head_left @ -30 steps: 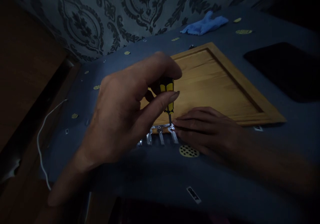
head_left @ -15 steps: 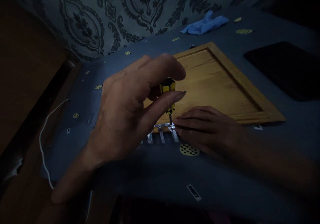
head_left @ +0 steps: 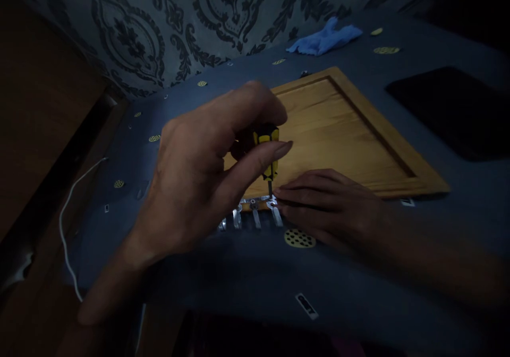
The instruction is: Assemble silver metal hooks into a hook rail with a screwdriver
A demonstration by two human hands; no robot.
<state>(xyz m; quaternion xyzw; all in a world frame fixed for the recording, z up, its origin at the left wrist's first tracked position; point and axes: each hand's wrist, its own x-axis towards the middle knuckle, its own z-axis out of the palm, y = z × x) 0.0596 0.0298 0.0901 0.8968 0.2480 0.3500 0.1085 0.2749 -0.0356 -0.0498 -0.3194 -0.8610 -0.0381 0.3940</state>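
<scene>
My left hand (head_left: pixel 199 171) is closed around the yellow and black handle of a small screwdriver (head_left: pixel 271 158). The screwdriver stands upright, its shaft pointing down onto a shiny metal strip with hooks (head_left: pixel 254 204) along the near edge of a wooden board (head_left: pixel 319 134). My right hand (head_left: pixel 334 203) lies low at that edge, fingers together, its fingertips closed at the right end of the strip beside the screwdriver tip. Exactly where the tip meets the metal is too small to make out. My left hand hides part of the strip and the board's left side.
A crumpled blue cloth or glove (head_left: pixel 326 37) lies at the back by the patterned wall. A dark flat object (head_left: pixel 450 112) is at the right. The patterned blue cover (head_left: pixel 239 277) lies under the board. A white cable (head_left: pixel 66 213) hangs over the left edge.
My left hand has curled slightly, its fingers shifting on the screwdriver handle. The screwdriver stays upright at the same spot on the strip. My right hand holds its place; the view shifted slightly.
</scene>
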